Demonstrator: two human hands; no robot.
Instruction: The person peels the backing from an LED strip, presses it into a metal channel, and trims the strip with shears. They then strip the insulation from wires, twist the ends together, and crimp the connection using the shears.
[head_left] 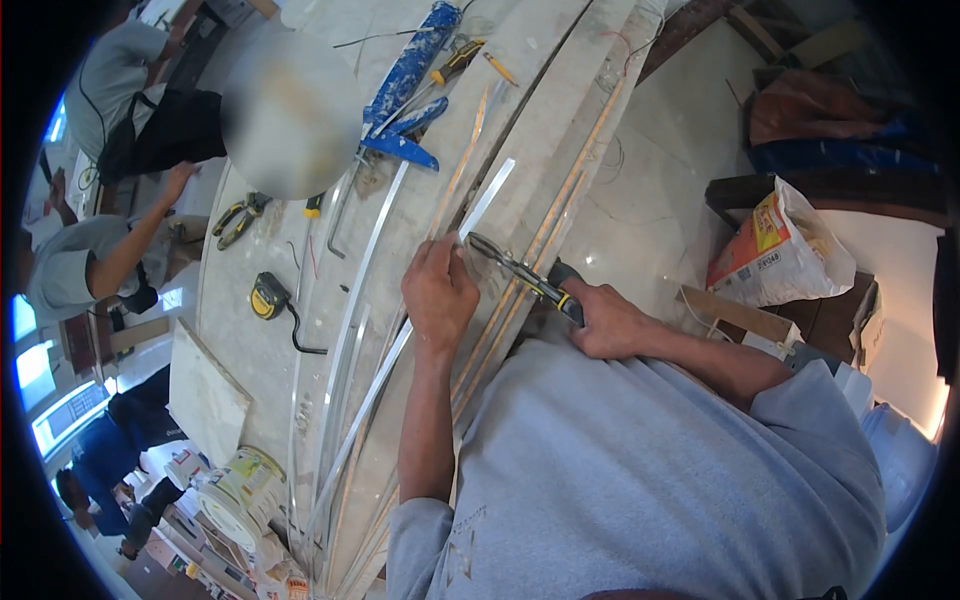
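Pale, dusty tabletop (270, 372) is stretching beneath me as my left hand (440, 295) is pinching a shiny strip (490, 195) extending beyond its fingers, my right hand (610, 322) is gripping the pliers (540, 285) just beside them, and a blue caulking gun (415, 60) is lying farther out past both.

Pale, stained table (262, 345); on it blue caulking gun (411, 65), pencil (499, 68), yellow-black pliers (236, 221), tape measure (268, 296), long thin strips (384, 213)
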